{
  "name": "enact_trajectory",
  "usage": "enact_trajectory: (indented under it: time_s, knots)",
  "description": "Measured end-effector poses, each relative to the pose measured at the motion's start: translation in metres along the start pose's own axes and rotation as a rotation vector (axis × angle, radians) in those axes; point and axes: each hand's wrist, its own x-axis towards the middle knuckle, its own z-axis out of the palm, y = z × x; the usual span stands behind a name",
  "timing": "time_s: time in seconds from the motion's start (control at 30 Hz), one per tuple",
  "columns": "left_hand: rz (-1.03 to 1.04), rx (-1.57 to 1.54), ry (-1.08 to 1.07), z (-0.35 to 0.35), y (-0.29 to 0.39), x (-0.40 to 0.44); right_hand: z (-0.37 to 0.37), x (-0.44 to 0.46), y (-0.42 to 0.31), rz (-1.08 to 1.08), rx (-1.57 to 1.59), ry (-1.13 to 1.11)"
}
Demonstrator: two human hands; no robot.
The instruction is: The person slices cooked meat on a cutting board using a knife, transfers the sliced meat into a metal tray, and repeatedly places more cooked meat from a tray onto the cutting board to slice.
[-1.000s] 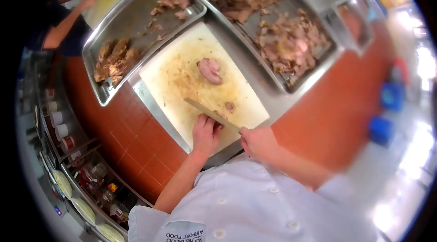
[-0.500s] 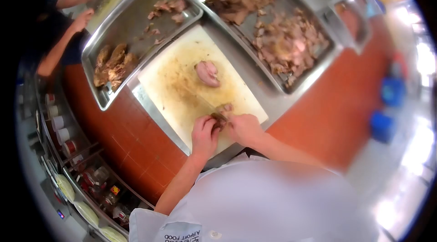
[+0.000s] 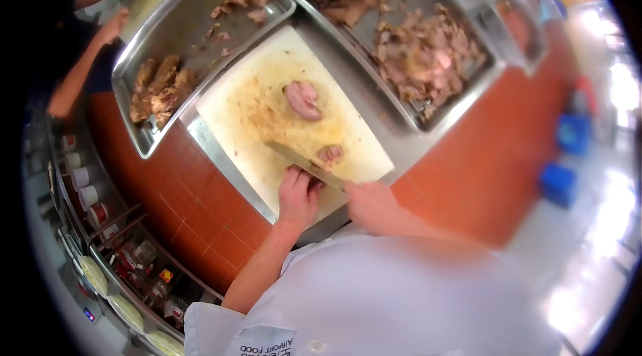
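My right hand (image 3: 366,201) is closed around the handle of a knife (image 3: 301,160), whose blade points up and left over the white cutting board (image 3: 234,105). Beside the blade, my left hand (image 3: 298,197) grips a dark piece of meat (image 3: 314,185), mostly hidden by the fingers. Small cut slices (image 3: 330,154) lie on the board just above the blade. A larger pink piece of meat (image 3: 303,100) rests near the board's middle.
A metal tray (image 3: 194,38) at upper left holds browned chunks and scraps. Another tray (image 3: 364,41) at upper right holds heaps of sliced meat. At far left, a co-worker's arms (image 3: 90,55) reach toward a light board. Blue containers (image 3: 558,184) stand at right.
The knife came down over the held meat and is back up and left of it. The cut slices on the board form a bigger pile than one second ago.
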Motion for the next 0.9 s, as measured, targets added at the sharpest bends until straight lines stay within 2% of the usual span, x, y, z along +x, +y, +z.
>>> enact_trajectory:
  time_s: [0.1, 0.27, 0.37, 0.47, 0.67, 0.8, 0.9]
  knots:
    - [-0.004, 0.046, -0.070, -0.001, -0.007, -0.005, 0.007, 0.043, -0.012, -0.058, -0.010, 0.036]
    - [0.040, 0.034, 0.040, 0.003, -0.007, -0.006, 0.003, 0.038, 0.005, -0.018, 0.041, 0.185]
    - [0.042, 0.021, 0.039, 0.004, -0.009, -0.009, -0.006, 0.009, 0.002, -0.054, -0.004, 0.108]
    - [0.060, 0.036, 0.038, 0.006, -0.008, -0.006, -0.013, -0.017, -0.002, 0.029, -0.034, -0.031]
    - [0.054, 0.005, 0.052, 0.003, -0.004, -0.002, -0.022, -0.040, 0.012, 0.060, 0.027, -0.112]
    - [0.042, 0.048, 0.035, 0.002, -0.006, -0.005, 0.013, 0.040, -0.011, -0.071, -0.078, -0.017]
    - [0.019, 0.050, 0.000, 0.005, -0.012, -0.010, 0.008, 0.053, -0.012, -0.072, 0.007, 0.028]
